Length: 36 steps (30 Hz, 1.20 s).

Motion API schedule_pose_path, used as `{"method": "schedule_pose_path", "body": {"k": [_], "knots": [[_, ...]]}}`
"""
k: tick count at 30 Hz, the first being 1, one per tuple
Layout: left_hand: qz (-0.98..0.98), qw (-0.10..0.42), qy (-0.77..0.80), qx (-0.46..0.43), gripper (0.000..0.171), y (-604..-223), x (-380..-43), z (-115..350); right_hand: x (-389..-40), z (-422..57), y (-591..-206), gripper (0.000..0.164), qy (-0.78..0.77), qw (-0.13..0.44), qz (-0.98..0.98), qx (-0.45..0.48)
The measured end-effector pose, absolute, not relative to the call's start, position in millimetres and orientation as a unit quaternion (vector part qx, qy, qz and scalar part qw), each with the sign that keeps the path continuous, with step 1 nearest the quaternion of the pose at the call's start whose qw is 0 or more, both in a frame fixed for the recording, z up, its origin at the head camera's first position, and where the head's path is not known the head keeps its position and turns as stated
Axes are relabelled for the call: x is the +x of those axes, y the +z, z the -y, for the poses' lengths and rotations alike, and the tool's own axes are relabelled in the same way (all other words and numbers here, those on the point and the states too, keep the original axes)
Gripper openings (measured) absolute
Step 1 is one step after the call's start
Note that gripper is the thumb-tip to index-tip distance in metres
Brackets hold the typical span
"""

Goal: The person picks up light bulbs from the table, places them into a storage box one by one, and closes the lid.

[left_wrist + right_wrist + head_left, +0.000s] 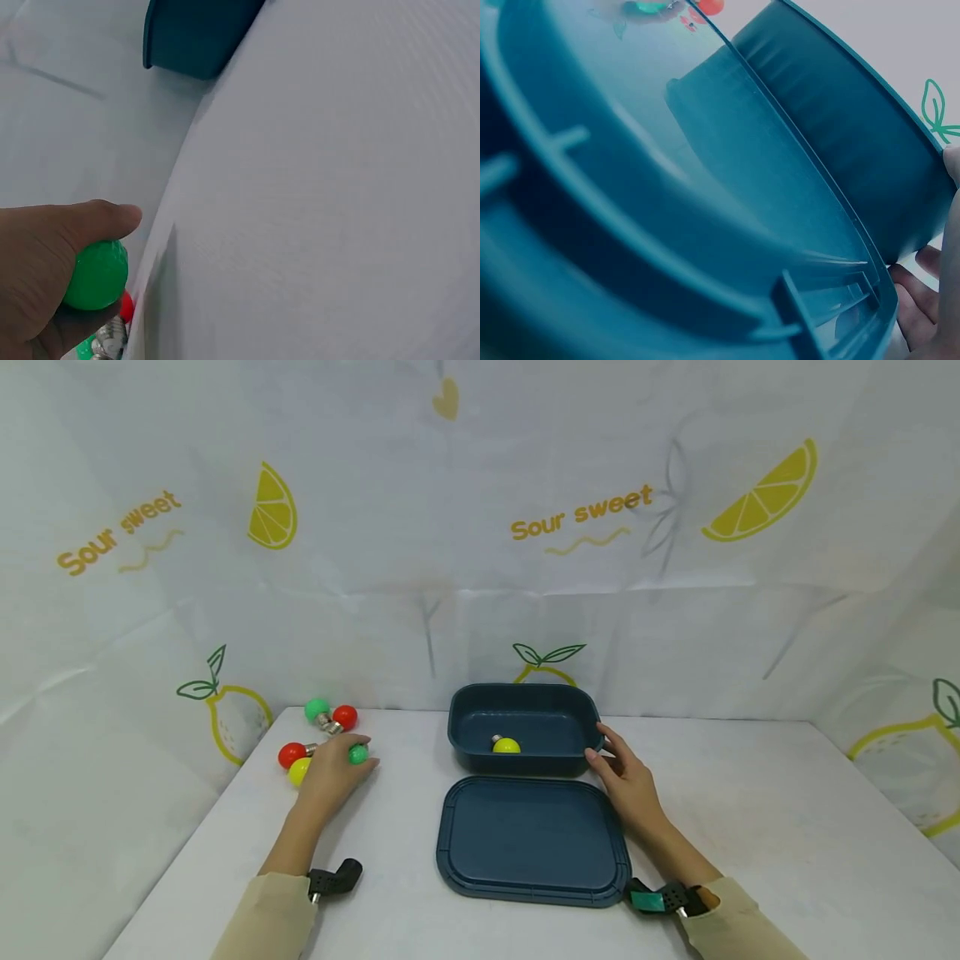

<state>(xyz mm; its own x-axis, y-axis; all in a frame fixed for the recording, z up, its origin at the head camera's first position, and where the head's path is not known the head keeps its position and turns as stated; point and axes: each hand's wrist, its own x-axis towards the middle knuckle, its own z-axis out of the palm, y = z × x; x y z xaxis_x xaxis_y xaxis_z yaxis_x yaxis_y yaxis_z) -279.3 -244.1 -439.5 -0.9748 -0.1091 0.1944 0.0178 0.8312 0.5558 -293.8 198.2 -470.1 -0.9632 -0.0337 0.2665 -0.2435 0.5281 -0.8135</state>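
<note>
My left hand (333,772) grips a green light bulb (358,754) between thumb and fingers, at the left of the table. In the left wrist view the round green globe shows below the thumb; its base is hidden in the hand. My right hand (626,785) holds the right end of a dark blue box (480,762), thumb at the front corner and fingers along the side. A yellow bulb (507,746) lies inside this box. Directly in front of the box, the dark blue lid (532,839) lies flat.
Around my left hand lie loose bulbs: a green one (317,709), a red one (345,717), another red one (291,755) and a yellow one (299,772). A white sheet printed with lemons (420,543) hangs behind the white table (750,827).
</note>
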Motion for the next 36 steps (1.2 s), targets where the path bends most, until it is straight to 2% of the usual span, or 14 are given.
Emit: {"method": "schedule_pose_path", "body": {"k": [10,22,30,36], "knots": [[0.946,0.150,-0.288,0.003,0.047,-421.9,-281.0,227.8,-293.3,-198.2,-469.7,0.059,0.481,0.113,0.865,0.087],[0.928,0.182,-0.321,-0.046,0.049,-411.4,-289.1,187.2,-293.3,-198.2,-468.2,0.059,0.485,0.113,0.862,0.094],[0.898,0.194,-0.388,-0.066,0.058,-412.1,-300.1,164.6,-292.6,-197.7,-468.3,0.058,0.483,0.116,0.863,0.090],[0.869,0.211,-0.442,-0.077,0.055,-410.0,-307.3,143.3,-292.9,-197.3,-469.1,0.057,0.484,0.119,0.863,0.089]]}}
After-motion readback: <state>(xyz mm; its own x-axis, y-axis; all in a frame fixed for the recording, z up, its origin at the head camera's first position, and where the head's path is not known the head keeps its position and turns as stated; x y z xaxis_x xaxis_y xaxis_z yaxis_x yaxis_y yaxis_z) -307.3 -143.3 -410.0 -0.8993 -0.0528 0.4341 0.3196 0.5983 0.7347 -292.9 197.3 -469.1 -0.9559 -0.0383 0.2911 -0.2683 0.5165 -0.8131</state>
